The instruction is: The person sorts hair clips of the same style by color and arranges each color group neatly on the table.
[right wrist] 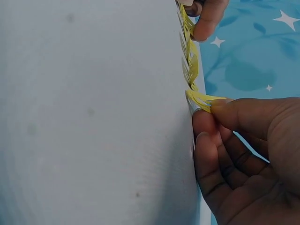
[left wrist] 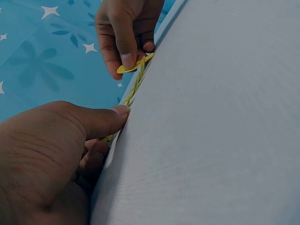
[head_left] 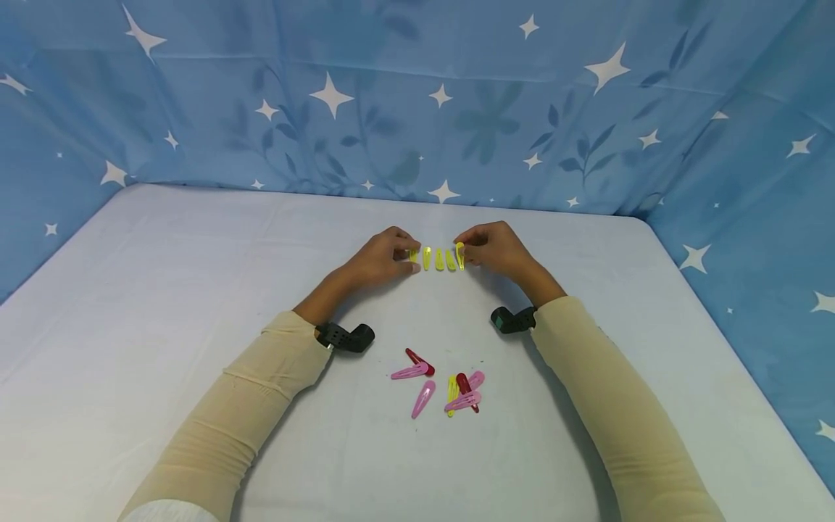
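Observation:
Near the far side of the table, several yellow snap hair clips [head_left: 439,259] stand side by side in a row. At the row's right end my right hand [head_left: 497,250] pinches a yellow hair clip [right wrist: 202,100] between thumb and fingers; it is tilted up in the right wrist view. My left hand [head_left: 381,257] is at the left end, with thumb and fingers around the leftmost yellow clip [head_left: 413,255], which they partly hide. In the left wrist view, the left thumb [left wrist: 105,121] lies beside the row.
Closer to me lies a loose group of hair clips: pink clips [head_left: 423,399], red clips [head_left: 463,383] and a yellow clip [head_left: 451,391], some overlapping. A white cloth [head_left: 196,290] covers the table. Behind it hangs a blue star-patterned curtain [head_left: 404,94].

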The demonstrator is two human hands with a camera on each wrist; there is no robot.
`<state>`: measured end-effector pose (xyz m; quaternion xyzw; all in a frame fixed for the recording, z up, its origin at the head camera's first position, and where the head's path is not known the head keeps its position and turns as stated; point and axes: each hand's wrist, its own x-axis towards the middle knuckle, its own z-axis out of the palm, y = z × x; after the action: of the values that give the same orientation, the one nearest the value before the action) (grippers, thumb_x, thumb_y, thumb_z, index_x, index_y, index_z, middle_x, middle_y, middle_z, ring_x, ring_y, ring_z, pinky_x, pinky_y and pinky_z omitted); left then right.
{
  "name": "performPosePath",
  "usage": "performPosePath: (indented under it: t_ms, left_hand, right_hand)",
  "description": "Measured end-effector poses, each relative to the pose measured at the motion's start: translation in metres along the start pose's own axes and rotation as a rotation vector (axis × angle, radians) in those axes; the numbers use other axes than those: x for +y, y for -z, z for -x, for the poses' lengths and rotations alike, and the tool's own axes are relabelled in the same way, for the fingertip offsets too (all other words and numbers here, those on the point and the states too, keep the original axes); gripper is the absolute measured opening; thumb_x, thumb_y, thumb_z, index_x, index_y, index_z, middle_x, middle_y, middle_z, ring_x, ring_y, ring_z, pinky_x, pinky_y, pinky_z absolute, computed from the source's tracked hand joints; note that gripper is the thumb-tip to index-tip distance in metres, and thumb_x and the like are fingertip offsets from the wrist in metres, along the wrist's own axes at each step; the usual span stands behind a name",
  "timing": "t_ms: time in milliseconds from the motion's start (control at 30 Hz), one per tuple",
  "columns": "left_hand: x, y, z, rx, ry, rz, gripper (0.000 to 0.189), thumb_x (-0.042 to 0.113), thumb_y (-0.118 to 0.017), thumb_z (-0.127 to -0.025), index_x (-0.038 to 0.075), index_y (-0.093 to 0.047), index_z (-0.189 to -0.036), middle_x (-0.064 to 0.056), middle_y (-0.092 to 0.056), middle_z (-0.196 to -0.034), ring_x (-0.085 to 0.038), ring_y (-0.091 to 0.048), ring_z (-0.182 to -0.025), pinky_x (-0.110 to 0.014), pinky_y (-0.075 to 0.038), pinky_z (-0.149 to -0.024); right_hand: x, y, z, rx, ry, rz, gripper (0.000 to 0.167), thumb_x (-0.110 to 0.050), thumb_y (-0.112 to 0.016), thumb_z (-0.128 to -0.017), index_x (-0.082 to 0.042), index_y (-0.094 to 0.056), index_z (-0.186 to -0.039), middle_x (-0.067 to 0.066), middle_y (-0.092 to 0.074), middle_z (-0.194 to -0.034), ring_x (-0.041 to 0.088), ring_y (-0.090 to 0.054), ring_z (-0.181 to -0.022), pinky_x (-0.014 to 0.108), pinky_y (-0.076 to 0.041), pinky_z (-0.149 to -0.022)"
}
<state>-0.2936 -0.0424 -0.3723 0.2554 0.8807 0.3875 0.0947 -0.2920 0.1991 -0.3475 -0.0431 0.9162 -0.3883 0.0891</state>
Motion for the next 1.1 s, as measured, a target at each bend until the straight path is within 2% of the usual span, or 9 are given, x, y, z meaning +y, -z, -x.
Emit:
performPosePath:
  t_ms: [233, 467, 633, 933, 1100]
  left_hand:
    - [-0.0003, -0.0009, -0.0002, 0.006, 0.004, -0.007, 0.049, 0.018, -0.068, -0.094, 0.003, -0.056, -0.139, -0.014, -0.049, -0.135, -0.028, -0.056, -0.119, -0.039, -0.048, -0.102]
    - [-0.0007, -0.0005, -0.0002, 0.006, -0.005, -0.017, 0.049, 0.019, -0.068, -0.094, 0.003, -0.056, -0.139, -0.015, -0.049, -0.135, -0.028, -0.056, -0.119, -0.039, -0.048, -0.102]
    - [-0.0011, 0.0, -0.0006, 0.009, -0.009, -0.011, 0.048, 0.018, -0.068, -0.094, 0.003, -0.057, -0.138, -0.015, -0.049, -0.135, -0.029, -0.057, -0.118, -0.039, -0.048, -0.101]
    - [0.001, 0.0004, -0.0005, 0.009, 0.003, -0.017, 0.048, 0.02, -0.068, -0.094, 0.004, -0.057, -0.138, -0.014, -0.05, -0.135, -0.027, -0.056, -0.117, -0.039, -0.048, -0.1]
    - [0.0036, 0.0014, 0.001, 0.013, 0.012, -0.018, 0.048, 0.019, -0.068, -0.094, 0.003, -0.057, -0.138, -0.014, -0.05, -0.135, -0.027, -0.057, -0.118, -0.039, -0.048, -0.1]
  right_hand:
    - [0.001, -0.0005, -0.0012, -0.011, 0.009, 0.05, 0.025, -0.014, -0.063, -0.095, -0.007, -0.071, -0.117, 0.013, -0.069, -0.114, 0.021, -0.059, -0.083, 0.025, -0.05, -0.068]
    - [-0.0012, -0.0013, -0.0014, 0.003, -0.025, 0.098, 0.026, -0.013, -0.062, -0.094, -0.008, -0.072, -0.118, 0.012, -0.068, -0.114, 0.022, -0.056, -0.089, 0.027, -0.047, -0.071]
    - [-0.0011, -0.002, -0.0025, 0.008, -0.033, 0.127, 0.027, -0.014, -0.061, -0.094, -0.009, -0.072, -0.118, 0.012, -0.066, -0.111, 0.021, -0.055, -0.086, 0.027, -0.045, -0.069]
    - [-0.0032, -0.0002, 0.0013, 0.022, -0.03, 0.107, 0.032, -0.012, -0.062, -0.092, -0.009, -0.069, -0.123, 0.012, -0.064, -0.119, 0.022, -0.058, -0.092, 0.027, -0.049, -0.071]
    - [-0.0007, 0.0006, 0.0025, 0.02, -0.023, 0.085, 0.032, -0.014, -0.062, -0.093, -0.01, -0.069, -0.123, 0.011, -0.064, -0.12, 0.022, -0.06, -0.089, 0.026, -0.05, -0.071]
